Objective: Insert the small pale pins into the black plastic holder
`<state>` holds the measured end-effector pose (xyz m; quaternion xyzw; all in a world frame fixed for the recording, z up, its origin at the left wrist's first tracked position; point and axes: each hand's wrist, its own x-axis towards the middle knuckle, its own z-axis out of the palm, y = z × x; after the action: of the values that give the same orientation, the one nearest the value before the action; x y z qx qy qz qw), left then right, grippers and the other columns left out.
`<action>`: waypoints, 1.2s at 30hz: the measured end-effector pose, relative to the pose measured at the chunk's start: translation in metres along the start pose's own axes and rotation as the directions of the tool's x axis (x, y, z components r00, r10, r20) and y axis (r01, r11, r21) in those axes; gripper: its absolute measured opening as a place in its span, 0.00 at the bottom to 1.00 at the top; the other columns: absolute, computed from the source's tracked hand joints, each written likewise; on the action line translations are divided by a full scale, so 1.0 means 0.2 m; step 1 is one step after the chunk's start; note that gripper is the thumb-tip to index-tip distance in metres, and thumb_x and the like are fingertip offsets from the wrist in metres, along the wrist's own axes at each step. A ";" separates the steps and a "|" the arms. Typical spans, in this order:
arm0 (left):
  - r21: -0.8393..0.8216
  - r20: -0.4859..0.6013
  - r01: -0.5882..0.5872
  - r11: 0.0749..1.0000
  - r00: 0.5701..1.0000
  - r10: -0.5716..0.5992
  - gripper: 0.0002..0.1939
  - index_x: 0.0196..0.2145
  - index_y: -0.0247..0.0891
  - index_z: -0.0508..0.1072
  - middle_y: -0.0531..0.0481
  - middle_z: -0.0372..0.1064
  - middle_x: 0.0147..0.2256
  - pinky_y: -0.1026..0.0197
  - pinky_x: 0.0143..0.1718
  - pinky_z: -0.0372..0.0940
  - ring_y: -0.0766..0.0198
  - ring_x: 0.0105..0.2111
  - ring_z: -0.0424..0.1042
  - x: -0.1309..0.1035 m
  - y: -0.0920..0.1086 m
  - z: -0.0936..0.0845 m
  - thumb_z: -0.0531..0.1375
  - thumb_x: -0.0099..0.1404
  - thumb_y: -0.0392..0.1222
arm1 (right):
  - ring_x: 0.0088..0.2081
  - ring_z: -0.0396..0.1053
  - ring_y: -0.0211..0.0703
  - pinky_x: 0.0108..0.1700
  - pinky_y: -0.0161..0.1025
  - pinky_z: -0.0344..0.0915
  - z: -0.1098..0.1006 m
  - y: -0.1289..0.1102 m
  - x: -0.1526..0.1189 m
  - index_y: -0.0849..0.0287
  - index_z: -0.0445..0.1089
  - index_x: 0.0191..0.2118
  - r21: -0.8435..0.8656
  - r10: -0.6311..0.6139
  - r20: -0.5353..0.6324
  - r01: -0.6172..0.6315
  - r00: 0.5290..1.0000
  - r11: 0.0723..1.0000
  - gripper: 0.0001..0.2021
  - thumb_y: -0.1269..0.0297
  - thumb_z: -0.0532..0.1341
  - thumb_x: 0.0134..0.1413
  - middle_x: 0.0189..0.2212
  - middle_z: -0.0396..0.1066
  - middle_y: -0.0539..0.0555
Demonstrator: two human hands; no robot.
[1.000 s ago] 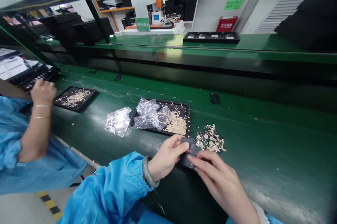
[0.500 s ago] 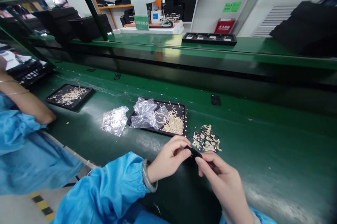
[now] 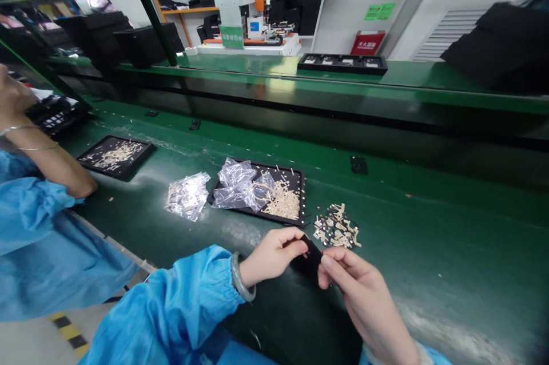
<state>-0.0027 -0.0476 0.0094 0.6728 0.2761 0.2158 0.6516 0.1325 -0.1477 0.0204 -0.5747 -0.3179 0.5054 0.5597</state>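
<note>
My left hand [image 3: 274,253] pinches a small flat black plate [image 3: 314,253] between thumb and fingers, above the green bench. At the plate's right end, the closed thumb and fingertips of my right hand [image 3: 355,282] grip its edge; whether a smaller part is also between them cannot be seen. Just beyond my hands lies a loose pile of small beige and black parts [image 3: 337,226]. Behind my left hand is a black tray [image 3: 302,182] with many small beige strips [image 3: 283,200] and clear plastic bags [image 3: 238,185] in it.
A bag of small parts [image 3: 187,196] lies left of the tray. Farther left stands another black tray [image 3: 128,173] by a co-worker's arm [image 3: 51,159]. A similar black plate [image 3: 359,165] lies on the far strip, below a raised shelf [image 3: 257,67].
The black plate in my hands has tilted, its right end lower. Small black plates on the far strip have shifted slightly right. The co-worker's hand has come further into view.
</note>
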 end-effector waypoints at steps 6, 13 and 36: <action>0.150 0.025 -0.034 0.988 0.999 0.030 0.07 0.30 0.34 0.71 0.52 0.68 0.28 0.67 0.34 0.61 0.67 0.30 0.67 0.02 0.01 -0.03 0.54 0.61 0.34 | 0.22 0.62 0.38 0.28 0.35 0.58 0.00 -0.01 0.01 0.61 0.68 0.25 0.038 0.056 0.049 -0.057 0.997 0.998 0.14 0.54 0.65 0.48 0.19 0.67 0.50; 0.295 0.084 -0.123 0.947 0.991 0.103 0.07 0.32 0.36 0.73 0.51 0.67 0.29 0.67 0.35 0.60 0.67 0.30 0.66 0.03 0.00 -0.07 0.55 0.62 0.35 | 0.21 0.63 0.38 0.27 0.35 0.57 0.00 -0.02 0.01 0.60 0.66 0.23 0.110 0.134 0.163 -0.153 0.977 0.982 0.15 0.54 0.66 0.48 0.20 0.68 0.50; 0.442 0.245 -0.407 0.800 0.912 0.329 0.10 0.29 0.36 0.71 0.49 0.70 0.28 0.62 0.40 0.59 0.65 0.31 0.66 0.03 0.06 -0.11 0.53 0.65 0.36 | 0.23 0.67 0.39 0.29 0.34 0.61 -0.01 -0.01 0.01 0.61 0.66 0.24 0.137 0.181 0.247 -0.220 0.952 0.966 0.14 0.56 0.67 0.47 0.20 0.71 0.52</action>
<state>-0.0114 -0.0264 0.0215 0.8693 0.1333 0.2092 0.4275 0.1345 -0.1468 0.0214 -0.4934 -0.2785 0.6477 0.5094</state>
